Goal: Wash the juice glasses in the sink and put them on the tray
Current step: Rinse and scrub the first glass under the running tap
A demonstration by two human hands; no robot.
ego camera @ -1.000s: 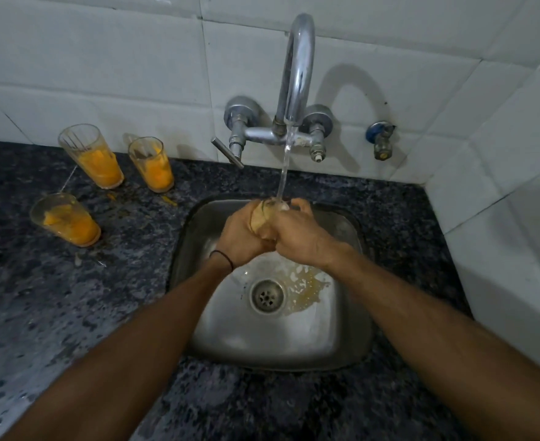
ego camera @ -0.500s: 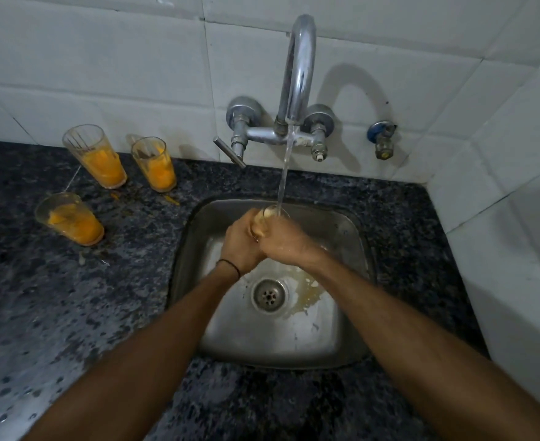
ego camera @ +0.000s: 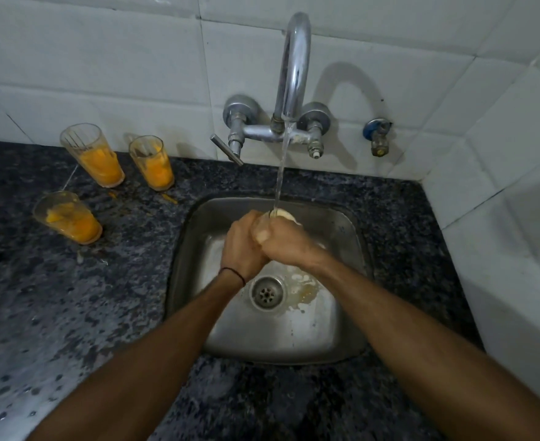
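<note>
Both hands hold one juice glass over the steel sink, its mouth under the running water from the tap. My left hand grips the glass from the left and my right hand wraps it from the right, so most of the glass is hidden. Three more glasses with orange juice remains stand on the dark granite counter to the left: one at the back, one beside it, one nearer and tilted. No tray is in view.
White tiled walls close the back and right side. A tap lever sticks out to the left, and a small blue valve sits on the wall to the right. Orange residue lies by the drain. The counter is wet and speckled.
The hands and the glass have stayed under the stream and shifted slightly within the sink. The three glasses on the counter have not moved.
</note>
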